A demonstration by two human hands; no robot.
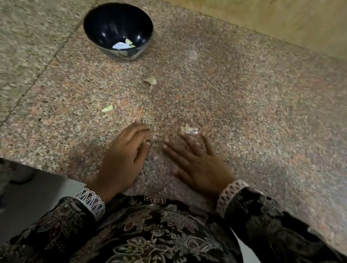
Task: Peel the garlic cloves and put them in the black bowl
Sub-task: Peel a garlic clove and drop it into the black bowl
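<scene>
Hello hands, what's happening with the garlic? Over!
Left hand curled, right hand flat on counter. Some garlic in black bowl. Nothing blocking.

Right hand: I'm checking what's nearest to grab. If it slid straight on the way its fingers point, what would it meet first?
The right hand lies flat on the granite counter; just ahead of its fingertips sits a garlic piece, probably first.
</scene>
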